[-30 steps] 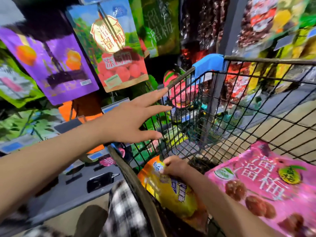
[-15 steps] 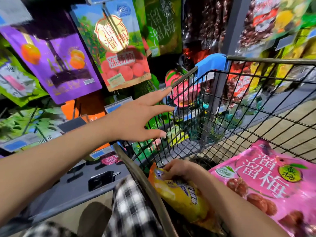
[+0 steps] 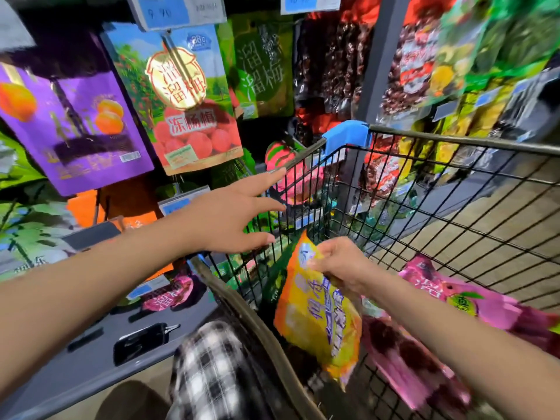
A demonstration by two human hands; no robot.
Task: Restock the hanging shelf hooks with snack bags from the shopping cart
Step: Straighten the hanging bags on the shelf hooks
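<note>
Yellow snack bag (image 3: 318, 316): inside the shopping cart (image 3: 454, 140), near corner, lifted off the load and hanging from one upper corner.
Grip: right hand (image 3: 339, 265), fingers curled and pinching the bag's top corner; thumb hidden behind the film.
Long axis: steeply tilted, from the pinched top corner at upper left down to the bottom seam at lower right.
Facing: printed face toward the camera, top edge toward the shelf, bottom seam toward the person.
Left edge: just beside the cart's left wire wall; contact cannot be told.
Right edge: overlapping the pink snack bags (image 3: 472, 301) lying against the cart's right side.
Open room: bare wire floor in the far half of the cart; free space above the bag up to the rim.
Left hand (image 3: 230, 219): held outside the cart's left wall, fingers straight and spread, holding nothing; index fingertip at the top rail, touching or not cannot be told.
Rim: dark rail on all visible sides, blue corner guard (image 3: 345, 134) at the far left corner.
Shelf: purple bag (image 3: 81, 128), red-fruit bag (image 3: 188, 101) and green bag (image 3: 263, 71) hanging side by side, well above the cart rim.
Hook (image 3: 178, 59): metal prong across the front of the red-fruit bag, blue price tag (image 3: 169, 10) above it.
Image quality: motion blur over the near bags.
</note>
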